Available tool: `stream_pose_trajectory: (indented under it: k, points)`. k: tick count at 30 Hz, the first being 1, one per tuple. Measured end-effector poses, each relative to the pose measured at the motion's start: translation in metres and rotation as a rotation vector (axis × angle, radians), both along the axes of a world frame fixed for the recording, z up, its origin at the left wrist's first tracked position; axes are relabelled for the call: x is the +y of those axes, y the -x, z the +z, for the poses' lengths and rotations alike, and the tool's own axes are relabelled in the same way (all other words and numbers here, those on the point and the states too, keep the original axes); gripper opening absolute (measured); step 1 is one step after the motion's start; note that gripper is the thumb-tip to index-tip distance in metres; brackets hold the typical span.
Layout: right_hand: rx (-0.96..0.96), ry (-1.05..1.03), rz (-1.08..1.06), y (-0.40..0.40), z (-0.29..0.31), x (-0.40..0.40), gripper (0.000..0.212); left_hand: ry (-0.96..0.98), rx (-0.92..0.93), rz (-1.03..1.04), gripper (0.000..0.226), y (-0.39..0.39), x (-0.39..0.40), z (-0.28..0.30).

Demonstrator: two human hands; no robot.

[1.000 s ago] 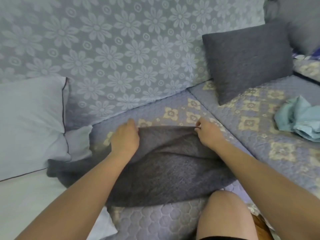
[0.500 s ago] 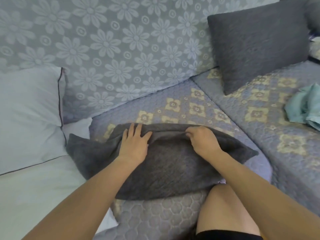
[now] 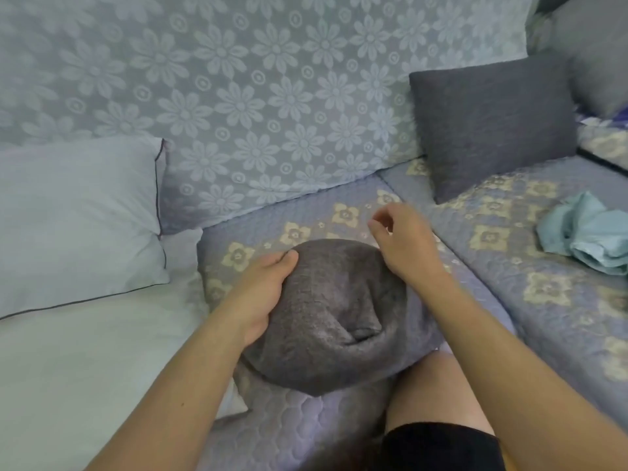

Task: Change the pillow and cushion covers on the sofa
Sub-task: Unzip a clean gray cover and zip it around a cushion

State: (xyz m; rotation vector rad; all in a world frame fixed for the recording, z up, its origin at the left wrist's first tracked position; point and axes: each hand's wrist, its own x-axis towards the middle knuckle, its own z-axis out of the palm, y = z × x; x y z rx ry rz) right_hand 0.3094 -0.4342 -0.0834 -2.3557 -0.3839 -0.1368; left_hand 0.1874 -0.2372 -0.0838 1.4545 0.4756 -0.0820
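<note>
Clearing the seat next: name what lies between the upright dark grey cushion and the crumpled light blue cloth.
Head view: only bare quilted sofa cover between cushion and cloth.

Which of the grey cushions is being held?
The bunched grey cushion in front, gripped by the left hand; the other grey cushion leans untouched against the backrest.

A bunched cushion cover (image 3: pixel 326 314) is set on the sofa seat (image 3: pixel 339 426) at the centre of the view. The left hand (image 3: pixel 261 294) is placed against its 9 o'clock side; the right hand (image 3: pixel 404 243) is held over its 1 o'clock edge. A pillow (image 3: pixel 74 219) is propped at 9 o'clock. At 2 o'clock a cushion (image 3: pixel 492 127) is leaned on the backrest (image 3: pixel 258 96). A crumpled cloth (image 3: pixel 584 236) is laid at 3 o'clock.
</note>
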Motion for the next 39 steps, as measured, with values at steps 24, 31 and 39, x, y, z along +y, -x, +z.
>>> stream_pose_trajectory:
  k: [24, 31, 39]
  points:
    - [0.716, -0.710, -0.050, 0.118, 0.040, 0.004, 0.021, -0.512, -0.121, 0.081, 0.020, 0.058, 0.017, -0.002]
    - [0.067, -1.038, 0.091, 0.076, 0.295, 0.031, 0.027, -0.840, -0.669, -0.124, 0.034, -0.006, -0.033, 0.117]
    - [0.165, -0.964, -0.276, -0.006, 0.310, -0.050, 0.024, -1.286, -0.153, 0.200, 0.022, -0.064, 0.092, 0.103]
